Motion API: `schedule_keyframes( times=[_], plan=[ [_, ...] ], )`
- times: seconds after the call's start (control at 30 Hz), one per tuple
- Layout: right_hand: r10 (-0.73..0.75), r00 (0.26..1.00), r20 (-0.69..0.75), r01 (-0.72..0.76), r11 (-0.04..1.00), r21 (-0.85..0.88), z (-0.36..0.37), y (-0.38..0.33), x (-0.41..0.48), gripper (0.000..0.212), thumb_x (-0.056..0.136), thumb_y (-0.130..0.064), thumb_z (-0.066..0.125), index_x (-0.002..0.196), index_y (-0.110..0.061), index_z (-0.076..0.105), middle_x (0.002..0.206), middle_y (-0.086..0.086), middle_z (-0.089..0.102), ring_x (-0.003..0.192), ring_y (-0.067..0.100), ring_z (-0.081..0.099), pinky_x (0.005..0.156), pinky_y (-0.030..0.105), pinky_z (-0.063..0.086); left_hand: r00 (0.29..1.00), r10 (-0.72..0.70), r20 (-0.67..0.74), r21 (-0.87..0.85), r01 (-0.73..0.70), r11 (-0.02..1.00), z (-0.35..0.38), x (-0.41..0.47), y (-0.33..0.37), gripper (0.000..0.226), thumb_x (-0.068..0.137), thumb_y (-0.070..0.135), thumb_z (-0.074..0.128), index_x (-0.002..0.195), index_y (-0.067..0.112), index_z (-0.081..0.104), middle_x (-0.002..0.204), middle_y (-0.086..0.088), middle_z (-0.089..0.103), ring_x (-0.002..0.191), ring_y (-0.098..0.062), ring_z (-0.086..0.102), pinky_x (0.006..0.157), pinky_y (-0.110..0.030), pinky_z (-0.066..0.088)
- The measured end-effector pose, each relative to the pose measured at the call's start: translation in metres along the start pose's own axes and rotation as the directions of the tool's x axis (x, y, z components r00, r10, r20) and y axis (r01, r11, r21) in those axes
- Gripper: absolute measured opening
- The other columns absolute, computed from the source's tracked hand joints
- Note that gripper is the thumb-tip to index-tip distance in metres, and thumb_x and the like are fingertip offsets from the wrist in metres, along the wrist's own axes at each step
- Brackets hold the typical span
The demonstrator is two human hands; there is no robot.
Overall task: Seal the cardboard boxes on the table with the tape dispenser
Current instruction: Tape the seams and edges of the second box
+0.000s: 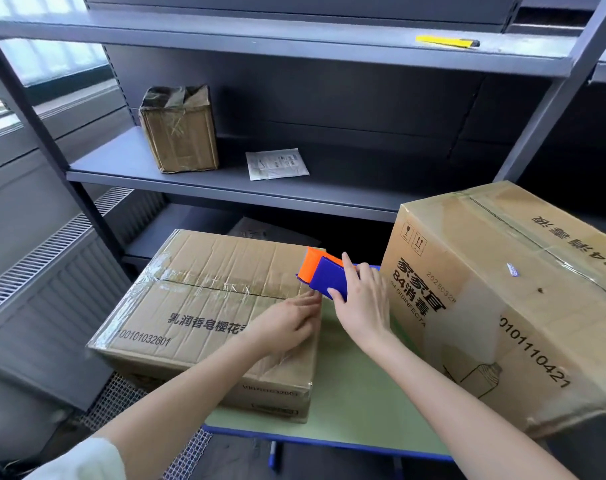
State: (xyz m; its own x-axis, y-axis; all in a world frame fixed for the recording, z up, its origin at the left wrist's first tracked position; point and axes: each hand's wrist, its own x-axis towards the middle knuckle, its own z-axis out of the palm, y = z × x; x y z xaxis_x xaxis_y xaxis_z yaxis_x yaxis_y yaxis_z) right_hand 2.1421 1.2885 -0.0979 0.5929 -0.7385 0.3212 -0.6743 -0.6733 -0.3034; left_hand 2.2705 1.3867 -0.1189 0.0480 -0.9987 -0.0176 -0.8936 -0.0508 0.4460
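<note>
A flat cardboard box point(194, 306) lies on the left of the green table point(360, 407), with clear tape along its top seam. My right hand point(362, 303) grips the blue and orange tape dispenser point(324, 273) at the box's right edge. My left hand point(287, 322) presses with straight fingers on the box's right end, just below the dispenser. A taller taped cardboard box point(502, 299) stands tilted on the right of the table.
A grey metal shelf unit point(294, 188) stands behind the table. On it sit a small taped carton point(178, 128) and a white paper packet point(276, 163). A yellow utility knife point(447, 41) lies on the upper shelf. A radiator point(52, 258) runs along the left wall.
</note>
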Motion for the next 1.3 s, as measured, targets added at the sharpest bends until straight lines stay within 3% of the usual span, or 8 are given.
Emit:
schedule_keyframes(
  times=[0.1,0.17,0.27,0.43,0.7,0.93,1.07,1.3],
  plan=[
    [-0.067,0.994,-0.084,0.067,0.998,-0.008,0.012,-0.016,0.000,0.066,0.070,-0.019,0.081,0.130,-0.010,0.055,0.088,0.010,0.058,0.081,0.029,0.056,0.073,0.039,0.048,0.978,-0.171,-0.119,0.037,0.176,0.984,-0.017,-0.030,-0.036,0.047,0.094,0.014,0.043,0.141,0.012,0.042,0.152,0.002,0.032,0.137,-0.011,0.033,0.110,-0.020,0.022],
    [-0.118,0.983,-0.144,0.118,0.993,-0.012,0.019,-0.027,-0.001,0.063,0.062,-0.011,0.085,0.121,-0.016,0.064,0.081,0.006,0.057,0.072,0.027,0.055,0.067,0.035,0.047,0.946,-0.280,-0.165,0.123,0.302,0.945,-0.025,-0.047,-0.060,0.049,0.097,0.012,0.039,0.146,0.009,0.032,0.155,-0.002,0.024,0.143,-0.014,0.020,0.114,-0.021,0.012],
    [-0.183,0.967,-0.180,0.187,0.982,0.004,0.029,-0.049,0.001,0.060,0.058,-0.007,0.086,0.114,-0.020,0.068,0.079,0.003,0.056,0.068,0.026,0.055,0.073,0.030,0.036,0.900,-0.400,-0.171,0.284,0.434,0.855,-0.035,-0.069,-0.088,0.058,0.098,0.006,0.035,0.150,0.009,0.010,0.158,-0.006,0.004,0.146,-0.019,0.000,0.116,-0.028,-0.002],
    [-0.232,0.964,-0.129,0.234,0.972,0.003,0.048,-0.086,0.004,0.062,0.055,-0.016,0.088,0.113,-0.023,0.069,0.077,-0.003,0.060,0.070,0.024,0.055,0.078,0.030,0.029,0.798,-0.566,-0.206,0.326,0.601,0.730,-0.049,-0.096,-0.114,0.061,0.098,0.012,0.031,0.152,0.015,0.001,0.158,-0.009,0.002,0.146,-0.025,-0.001,0.119,-0.040,-0.001],
    [-0.219,0.962,-0.162,0.206,0.974,-0.091,0.070,-0.098,-0.008,0.055,0.059,-0.016,0.085,0.111,-0.024,0.069,0.084,0.004,0.061,0.076,0.027,0.055,0.083,0.037,0.031,0.785,-0.587,-0.199,0.297,0.619,0.727,-0.045,-0.120,-0.137,0.053,0.102,0.036,0.021,0.151,0.017,0.015,0.158,-0.004,0.012,0.146,-0.023,0.009,0.116,-0.048,0.005],
    [-0.188,0.970,-0.155,0.166,0.976,-0.141,0.075,-0.100,-0.015,0.063,0.058,-0.019,0.083,0.118,-0.016,0.064,0.096,0.010,0.063,0.096,0.026,0.043,0.091,0.045,0.029,0.753,-0.624,-0.206,0.340,0.654,0.676,-0.053,-0.122,-0.150,0.051,0.100,0.034,0.022,0.150,0.028,0.013,0.159,-0.002,0.005,0.146,-0.023,0.004,0.107,-0.067,0.005],
    [-0.254,0.960,-0.114,0.232,0.956,-0.178,0.073,-0.103,-0.020,0.071,0.060,-0.018,0.082,0.126,-0.013,0.058,0.115,0.014,0.061,0.116,0.030,0.041,0.103,0.049,0.024,0.713,-0.665,-0.224,0.273,0.701,0.659,-0.057,-0.122,-0.153,0.050,0.100,0.042,0.019,0.148,0.031,0.018,0.158,-0.002,0.008,0.145,-0.022,0.006,0.102,-0.053,0.032],
    [-0.441,0.897,0.031,0.442,0.893,-0.082,0.076,-0.124,-0.042,0.054,0.066,-0.022,0.076,0.118,-0.014,0.065,0.135,0.015,0.052,0.130,0.033,0.044,0.111,0.047,0.027,0.680,-0.710,-0.180,0.311,0.724,0.615,-0.054,-0.117,-0.137,0.053,0.100,0.040,0.014,0.151,0.024,0.009,0.159,-0.007,0.002,0.145,-0.028,0.004,0.100,-0.053,0.033]
  ],
)
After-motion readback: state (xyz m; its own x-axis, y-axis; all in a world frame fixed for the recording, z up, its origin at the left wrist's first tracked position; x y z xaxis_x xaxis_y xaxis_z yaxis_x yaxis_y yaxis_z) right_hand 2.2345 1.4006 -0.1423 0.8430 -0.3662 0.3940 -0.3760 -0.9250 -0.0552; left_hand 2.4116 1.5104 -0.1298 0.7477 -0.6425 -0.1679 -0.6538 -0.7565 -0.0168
